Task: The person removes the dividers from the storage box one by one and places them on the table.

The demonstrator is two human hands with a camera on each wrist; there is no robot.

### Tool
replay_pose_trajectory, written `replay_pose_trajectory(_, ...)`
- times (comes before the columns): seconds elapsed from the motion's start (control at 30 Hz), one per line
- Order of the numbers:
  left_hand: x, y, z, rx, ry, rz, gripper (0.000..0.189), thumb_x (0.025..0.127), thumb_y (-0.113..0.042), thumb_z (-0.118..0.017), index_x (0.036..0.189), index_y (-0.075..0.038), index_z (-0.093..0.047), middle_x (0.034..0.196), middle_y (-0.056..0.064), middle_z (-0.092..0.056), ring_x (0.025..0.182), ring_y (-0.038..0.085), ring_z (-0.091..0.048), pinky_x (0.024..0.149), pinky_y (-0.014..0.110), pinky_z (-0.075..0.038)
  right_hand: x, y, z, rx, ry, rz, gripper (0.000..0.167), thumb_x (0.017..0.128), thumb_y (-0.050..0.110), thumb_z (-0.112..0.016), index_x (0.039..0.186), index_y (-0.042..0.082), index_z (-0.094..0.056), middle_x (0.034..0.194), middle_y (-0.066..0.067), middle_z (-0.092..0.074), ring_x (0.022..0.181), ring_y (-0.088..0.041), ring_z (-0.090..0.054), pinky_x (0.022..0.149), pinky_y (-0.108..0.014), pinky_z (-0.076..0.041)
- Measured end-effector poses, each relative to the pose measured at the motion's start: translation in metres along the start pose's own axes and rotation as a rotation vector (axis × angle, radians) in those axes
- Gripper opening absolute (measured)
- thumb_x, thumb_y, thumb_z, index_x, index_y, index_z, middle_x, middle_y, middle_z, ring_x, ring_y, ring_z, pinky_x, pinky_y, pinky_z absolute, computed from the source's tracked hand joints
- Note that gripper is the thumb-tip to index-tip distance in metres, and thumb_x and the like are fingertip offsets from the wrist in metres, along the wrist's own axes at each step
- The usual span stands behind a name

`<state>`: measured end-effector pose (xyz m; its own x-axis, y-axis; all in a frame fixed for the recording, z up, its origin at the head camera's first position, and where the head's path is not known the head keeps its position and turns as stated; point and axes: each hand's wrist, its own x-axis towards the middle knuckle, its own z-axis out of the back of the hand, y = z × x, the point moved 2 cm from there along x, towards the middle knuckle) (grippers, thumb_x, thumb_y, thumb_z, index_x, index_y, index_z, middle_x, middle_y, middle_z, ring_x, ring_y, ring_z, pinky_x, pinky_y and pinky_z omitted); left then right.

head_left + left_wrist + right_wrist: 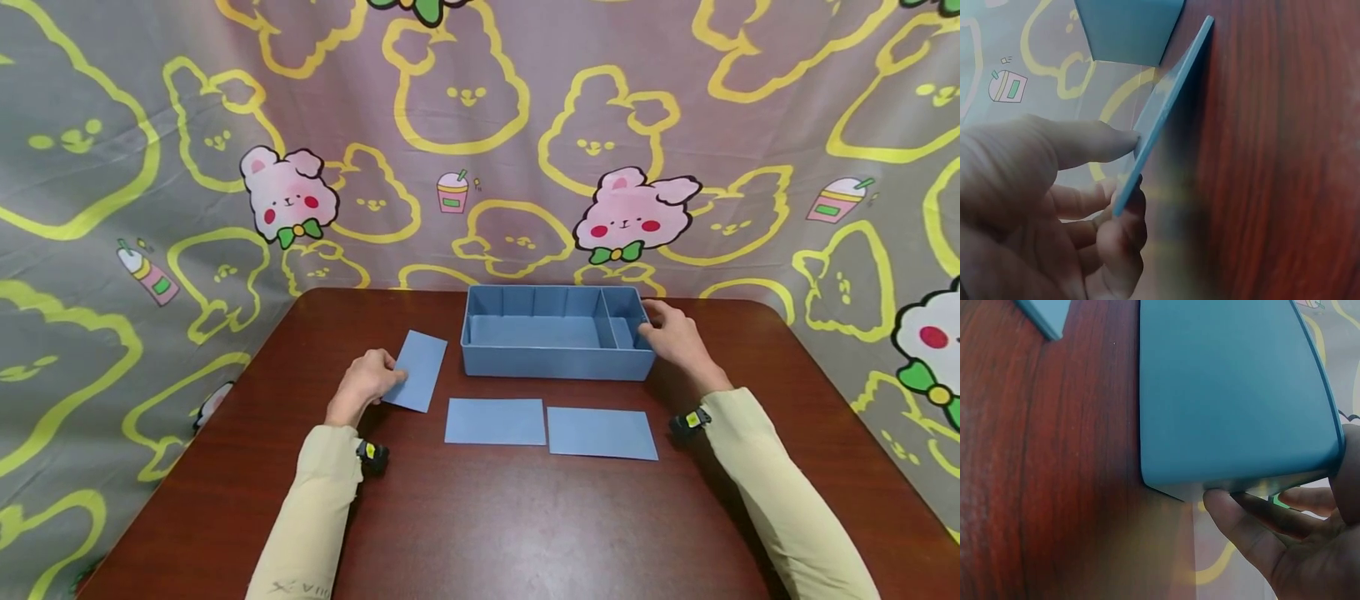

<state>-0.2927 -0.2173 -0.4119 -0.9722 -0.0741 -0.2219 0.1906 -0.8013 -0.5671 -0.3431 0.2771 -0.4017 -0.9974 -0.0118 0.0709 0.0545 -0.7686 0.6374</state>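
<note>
Pinching a panel (421, 372) edge, the left hand (366, 378) clears the box (555, 363).

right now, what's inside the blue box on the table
A divider splits the blue box into long and small compartments; bare floor shows in both. The front wall hides the nearest floor; the right hand covers part of the right end.

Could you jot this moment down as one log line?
Left hand: pinches blue panel | Right hand: holds blue box by its right end | Table: two more blue panels lie side by side
</note>
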Motion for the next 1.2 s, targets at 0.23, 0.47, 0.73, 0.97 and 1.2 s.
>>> replay_pose_trajectory(0.23, -0.0011, -0.0003, 0.0016, 0.077, -0.004, 0.003, 0.03, 0.09, -0.032, -0.068, 0.096, -0.004, -0.059, 0.089, 0.011, -0.059, 0.061, 0.019, -0.057, 0.05, 0.027, -0.049, 0.0009, 0.0009, -0.0007, -0.003, -0.005, -0.004, 0.056, 0.097, 0.019, -0.046, 0.15, 0.004, -0.035, 0.141, -0.032, -0.047, 0.111, -0.045, -0.059, 0.084, -0.049, -0.051)
replay_pose_trajectory(0.47, -0.0009, 0.0006, 0.0006, 0.105, 0.005, 0.009, 0.029, 0.091, -0.033, -0.067, 0.091, -0.006, -0.059, 0.07, 0.004, -0.052, 0.052, 0.018, -0.055, 0.049, 0.028, -0.046, 0.0023, -0.0016, -0.0017, 0.004, -0.008, 0.004, 0.056, 0.096, 0.019, -0.046, 0.15, 0.004, -0.036, 0.14, -0.031, -0.049, 0.101, -0.041, -0.063, 0.074, -0.037, -0.049)
replay_pose_trajectory(0.73, -0.0001, 0.0041, 0.001, 0.105, -0.02, 0.019, 0.033, 0.092, -0.033, -0.066, 0.108, -0.005, -0.061, 0.088, 0.01, -0.063, 0.06, 0.02, -0.059, 0.052, 0.029, -0.048, 0.0024, -0.0026, -0.0008, -0.002, -0.014, 0.014, 0.057, 0.096, 0.019, -0.047, 0.15, 0.004, -0.037, 0.137, -0.032, -0.052, 0.093, -0.037, -0.063, 0.068, -0.035, -0.045)
replay_pose_trajectory(0.97, -0.0015, 0.0038, 0.0032, 0.078, -0.017, 0.005, 0.028, 0.093, -0.032, -0.063, 0.103, -0.006, -0.062, 0.068, 0.005, -0.06, 0.061, 0.019, -0.058, 0.052, 0.029, -0.047, 0.0014, -0.0017, -0.0001, -0.002, -0.003, -0.009, 0.057, 0.096, 0.019, -0.047, 0.15, 0.004, -0.036, 0.143, -0.032, -0.046, 0.108, -0.043, -0.059, 0.076, -0.04, -0.046)
replay_pose_trajectory(1.2, -0.0037, 0.0018, 0.005, 0.029, -0.014, -0.002, 0.029, 0.095, -0.032, -0.061, 0.103, -0.004, -0.062, 0.073, 0.008, -0.062, 0.066, 0.02, -0.061, 0.053, 0.029, -0.05, 0.0018, -0.0015, 0.0003, -0.01, -0.006, 0.002, 0.056, 0.097, 0.018, -0.047, 0.15, 0.005, -0.036, 0.142, -0.032, -0.047, 0.097, -0.038, -0.06, 0.071, -0.037, -0.044)
